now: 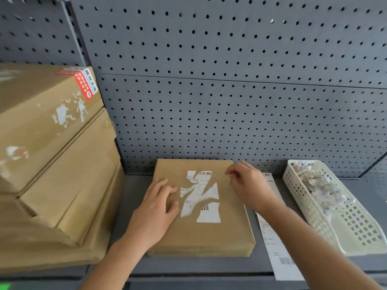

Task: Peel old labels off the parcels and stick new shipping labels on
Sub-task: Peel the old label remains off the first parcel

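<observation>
**Torn label on the flat parcel, hands either side**

At the left of the frame a stack of cardboard boxes (pixel 52 143) rises in three tiers of smooth brown board. White patches of paper residue fleck its top faces, and a red-and-white sticker (pixel 84 82) sits at the upper corner. The left edge of the frame cuts the stack off.

The left hand (pixel 155 208) lies flat on the parcel (pixel 209 237), fingers straight and spread, its grip open. The parcel is a thin rectangular brown-paper package lying flat at bottom centre on the grey metal shelf (pixel 188 266).

On its top face the old label (pixel 201 195) remains as several ragged white shreds with two barcode fragments; the print is too small to read.

The right hand (pixel 249 185) hovers over the parcel's upper right corner, fingers curled with thumb and forefinger close. I cannot tell whether that grip holds a scrap.

To the right, one long white strip of labels (pixel 278 252) lies on the shelf, partly hidden by the right forearm.

At far right stands one cream perforated plastic basket (pixel 310 208) holding crumpled paper scraps (pixel 320 181). A grey pegboard (pixel 230 80) backs everything.
</observation>
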Demonstrator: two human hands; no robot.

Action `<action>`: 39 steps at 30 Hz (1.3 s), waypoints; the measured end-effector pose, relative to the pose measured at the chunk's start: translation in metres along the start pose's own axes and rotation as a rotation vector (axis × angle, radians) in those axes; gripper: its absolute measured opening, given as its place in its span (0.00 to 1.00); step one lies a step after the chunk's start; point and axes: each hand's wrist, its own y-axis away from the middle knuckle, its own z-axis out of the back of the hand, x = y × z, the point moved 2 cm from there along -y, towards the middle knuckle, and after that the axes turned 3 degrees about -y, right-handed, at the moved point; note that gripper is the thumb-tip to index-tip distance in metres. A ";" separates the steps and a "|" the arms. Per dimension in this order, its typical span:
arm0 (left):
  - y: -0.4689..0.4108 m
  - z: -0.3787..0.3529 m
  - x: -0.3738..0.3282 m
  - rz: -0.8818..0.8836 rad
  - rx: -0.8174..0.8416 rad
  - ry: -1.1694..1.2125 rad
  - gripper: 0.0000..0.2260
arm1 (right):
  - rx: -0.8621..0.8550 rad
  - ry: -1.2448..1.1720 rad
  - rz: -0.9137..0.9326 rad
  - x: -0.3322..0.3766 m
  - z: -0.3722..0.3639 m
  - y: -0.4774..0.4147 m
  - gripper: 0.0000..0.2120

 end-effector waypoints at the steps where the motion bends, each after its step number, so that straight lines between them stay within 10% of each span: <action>1: 0.000 0.000 0.000 -0.002 0.002 0.000 0.16 | 0.022 -0.028 0.012 0.009 -0.009 -0.004 0.10; 39: 0.000 0.001 0.001 -0.005 0.002 0.026 0.16 | 0.158 0.033 0.060 0.033 -0.084 -0.044 0.11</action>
